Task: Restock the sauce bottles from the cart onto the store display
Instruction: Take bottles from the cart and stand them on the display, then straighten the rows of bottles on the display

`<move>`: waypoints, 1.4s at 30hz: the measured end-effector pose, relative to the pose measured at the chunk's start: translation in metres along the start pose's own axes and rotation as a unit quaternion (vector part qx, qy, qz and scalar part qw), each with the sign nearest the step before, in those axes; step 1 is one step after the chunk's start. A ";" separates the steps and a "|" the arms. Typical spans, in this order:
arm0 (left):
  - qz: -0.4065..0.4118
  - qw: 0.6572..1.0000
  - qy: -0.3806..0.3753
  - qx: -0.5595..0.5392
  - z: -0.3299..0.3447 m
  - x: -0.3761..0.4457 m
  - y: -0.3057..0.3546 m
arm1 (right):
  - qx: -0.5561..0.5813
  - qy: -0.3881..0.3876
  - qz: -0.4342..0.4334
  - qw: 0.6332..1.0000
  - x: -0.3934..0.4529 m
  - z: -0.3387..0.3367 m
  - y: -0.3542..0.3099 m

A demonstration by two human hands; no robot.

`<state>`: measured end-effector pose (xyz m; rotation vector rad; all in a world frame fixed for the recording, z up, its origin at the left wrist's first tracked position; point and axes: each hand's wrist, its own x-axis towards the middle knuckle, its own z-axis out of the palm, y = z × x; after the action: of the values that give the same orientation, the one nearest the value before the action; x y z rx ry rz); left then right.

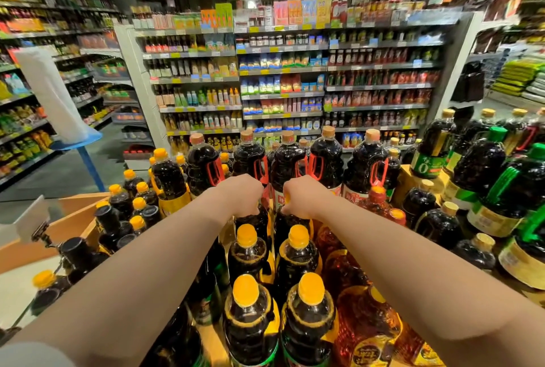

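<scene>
— How far along are you?

— You're mid-placement: your left hand and right hand are each curling tight over the top of a dark, yellow-capped plastic sauce bottle at the back of two filled rows (the cart isn't showing). What's remaining, I can't tell.

— Grip secure?

— Seemingly.

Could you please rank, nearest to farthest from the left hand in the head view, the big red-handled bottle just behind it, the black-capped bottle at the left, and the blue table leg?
From the left hand:
1. Red-handled bottle, directly behind the knuckles.
2. Black-capped bottle, on the display's left side.
3. Blue table leg, out in the left aisle.
</scene>
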<state>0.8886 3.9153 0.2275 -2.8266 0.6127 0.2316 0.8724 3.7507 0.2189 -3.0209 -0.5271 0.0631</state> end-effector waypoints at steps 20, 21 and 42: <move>0.003 1.000 -0.022 -0.001 -0.009 -0.008 0.004 | 0.043 0.040 0.017 0.998 -0.023 0.001 0.001; -0.001 1.000 -0.015 -0.001 -0.009 -0.011 0.006 | 0.043 0.044 0.015 0.998 -0.026 0.001 0.000; 0.153 0.971 0.176 -0.056 -0.056 -0.140 0.153 | -0.026 0.133 0.057 0.989 -0.210 -0.035 -0.010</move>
<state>0.7036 3.8188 0.2797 -2.8900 1.1472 -0.1981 0.6737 3.6862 0.2602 -3.0385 -0.3352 -0.3463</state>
